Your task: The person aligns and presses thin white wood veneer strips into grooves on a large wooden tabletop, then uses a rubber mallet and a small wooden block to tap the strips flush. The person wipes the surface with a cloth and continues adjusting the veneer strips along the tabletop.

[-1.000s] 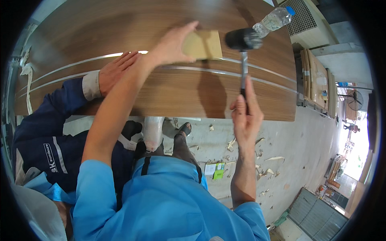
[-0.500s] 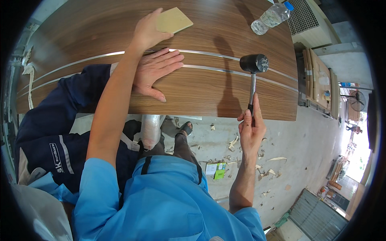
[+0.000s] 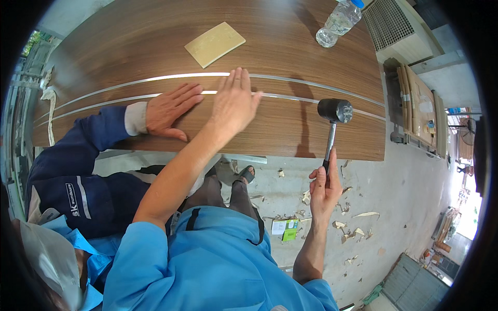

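Note:
My left hand [image 3: 233,106] lies flat on the brown wood-grain board [image 3: 197,124], its fingers reaching over the nearer of two thin metal strips [image 3: 290,97] set along the surface. In my right hand [image 3: 326,189] is the handle of a rubber mallet [image 3: 334,110]. The mallet's black head, scuffed pale on one end, is raised near the strips' right part. A small flat yellowish block [image 3: 215,44] rests on the board beyond my left hand, touched by no one. Left of my hand, a co-worker's hand [image 3: 171,110] in a dark blue sleeve is spread on the board.
A clear plastic bottle [image 3: 340,23] with a blue cap is at the board's far right. Pale tape [image 3: 51,103] hangs at the left end. Scraps [image 3: 353,236] and a green-and-white packet [image 3: 286,228] litter the floor. Stacked panels [image 3: 417,106] stand to the right.
My left hand has let go of the yellowish block and moved nearer and right, onto the strips. The co-worker's hand has shifted left. The mallet stays in my right hand, slightly lower in view.

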`<state>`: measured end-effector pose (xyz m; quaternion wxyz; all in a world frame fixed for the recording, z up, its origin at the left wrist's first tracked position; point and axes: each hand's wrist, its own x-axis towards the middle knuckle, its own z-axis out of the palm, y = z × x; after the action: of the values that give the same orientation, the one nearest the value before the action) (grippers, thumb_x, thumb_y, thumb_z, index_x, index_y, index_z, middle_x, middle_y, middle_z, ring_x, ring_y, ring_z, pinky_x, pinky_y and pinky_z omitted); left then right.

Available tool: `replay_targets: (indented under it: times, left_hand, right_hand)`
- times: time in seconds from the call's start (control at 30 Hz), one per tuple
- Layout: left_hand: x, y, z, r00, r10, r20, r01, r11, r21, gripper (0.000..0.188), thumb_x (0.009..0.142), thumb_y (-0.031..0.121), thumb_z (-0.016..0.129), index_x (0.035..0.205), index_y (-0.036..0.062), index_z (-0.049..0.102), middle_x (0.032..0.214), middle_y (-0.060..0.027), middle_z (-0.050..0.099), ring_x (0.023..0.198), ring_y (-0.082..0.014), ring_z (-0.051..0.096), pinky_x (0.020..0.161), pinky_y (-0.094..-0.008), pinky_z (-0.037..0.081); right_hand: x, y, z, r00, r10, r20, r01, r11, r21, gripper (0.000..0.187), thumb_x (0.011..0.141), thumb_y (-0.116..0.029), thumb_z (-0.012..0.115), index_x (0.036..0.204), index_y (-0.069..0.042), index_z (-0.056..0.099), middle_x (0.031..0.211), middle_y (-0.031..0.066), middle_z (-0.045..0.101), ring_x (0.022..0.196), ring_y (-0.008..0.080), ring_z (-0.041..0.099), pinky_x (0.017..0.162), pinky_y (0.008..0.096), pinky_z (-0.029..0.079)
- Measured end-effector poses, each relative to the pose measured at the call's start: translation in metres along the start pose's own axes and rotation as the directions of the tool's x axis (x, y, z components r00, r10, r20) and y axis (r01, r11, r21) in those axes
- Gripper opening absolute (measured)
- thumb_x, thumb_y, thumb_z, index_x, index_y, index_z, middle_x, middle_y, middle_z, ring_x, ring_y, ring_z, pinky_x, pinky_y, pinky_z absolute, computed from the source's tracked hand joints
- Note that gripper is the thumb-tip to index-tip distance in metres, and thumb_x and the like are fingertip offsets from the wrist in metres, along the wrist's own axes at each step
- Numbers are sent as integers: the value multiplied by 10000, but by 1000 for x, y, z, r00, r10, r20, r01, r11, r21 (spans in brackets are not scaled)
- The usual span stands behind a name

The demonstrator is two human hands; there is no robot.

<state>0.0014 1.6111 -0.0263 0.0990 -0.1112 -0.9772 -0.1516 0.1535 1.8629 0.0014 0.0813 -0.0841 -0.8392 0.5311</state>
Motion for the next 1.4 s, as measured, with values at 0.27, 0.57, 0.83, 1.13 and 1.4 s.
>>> replay_targets:
  times: [0.27, 0.57, 0.83, 1.13, 1.4]
  left_hand:
    - [5, -10, 13, 998, 38, -49, -39, 999, -23, 660, 1026, 398, 581, 1436, -110, 486, 1427, -318, 563, 1390, -402, 514, 1189, -460, 372]
    - [-10, -14, 5, 996, 70, -50, -74, 994, -78, 547, 982, 296, 667, 1375, -68, 556, 1357, -261, 633, 1311, -407, 581, 1123, -466, 448]
    - [71, -121, -15, 968, -122, -219, 145, 985, 94, 764, 917, 375, 744, 1536, 47, 439, 1604, -216, 405, 1500, -389, 357, 1220, -492, 305]
    - [3, -14, -15, 950, -308, -52, 297, 942, -154, 987, 742, 323, 907, 1539, 19, 412, 1518, -218, 508, 1429, -383, 454, 1184, -467, 368]
    - [-5, 1, -4, 887, -460, -47, 436, 867, -242, 1037, 713, 304, 925, 1541, 2, 379, 1479, -217, 545, 1386, -392, 489, 1142, -442, 407]
  right_hand:
    - [-9, -16, -1, 996, 84, -40, -80, 993, 87, 516, 1082, -159, 569, 1577, -85, 444, 752, 7, 624, 554, 22, 432, 481, 202, 353]
    - [34, -15, -1, 993, 88, 72, -103, 967, 234, 551, 1082, -142, 562, 1602, -85, 390, 798, 35, 639, 526, 26, 435, 466, 189, 341]
    - [146, -1, -28, 902, -70, 426, -62, 955, 289, 535, 1080, -141, 564, 1591, -86, 417, 810, 27, 623, 550, 19, 428, 488, 184, 349]
    - [222, -20, -5, 655, -332, 679, 330, 934, 139, 507, 1032, -47, 569, 1528, -139, 518, 1227, 212, 716, 738, 277, 678, 779, 377, 575]
    - [208, -17, 33, 520, -314, 794, 465, 884, 45, 550, 1004, 5, 577, 1526, -160, 528, 857, 222, 656, 689, 313, 608, 719, 365, 535]
